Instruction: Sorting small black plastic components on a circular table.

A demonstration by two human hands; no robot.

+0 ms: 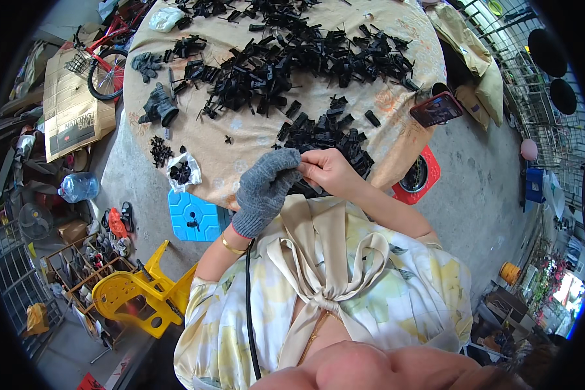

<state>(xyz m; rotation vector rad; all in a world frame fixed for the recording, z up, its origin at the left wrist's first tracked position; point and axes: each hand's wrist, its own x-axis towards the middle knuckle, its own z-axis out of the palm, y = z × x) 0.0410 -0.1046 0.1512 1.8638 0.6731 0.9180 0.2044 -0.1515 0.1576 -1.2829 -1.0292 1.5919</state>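
My left hand (265,186), in a grey knitted glove, meets my right hand (328,170) at the table's near edge. Its gloved fingers are bent together toward the bare right thumb and forefinger, which are pinched. Whatever lies between the fingertips is too small or hidden to make out. Just beyond the hands is a near pile of small black plastic parts (335,136). A much larger heap of black parts with thin stems (260,71) spreads over the far half of the cloth-covered table (234,140).
Grey gloves (158,106) lie at the table's left, above a white bag (184,172) holding small black pieces. A phone (437,109) stands at the right edge. Below are a blue stool (192,214), a red stool (429,172) and a yellow chair (136,292).
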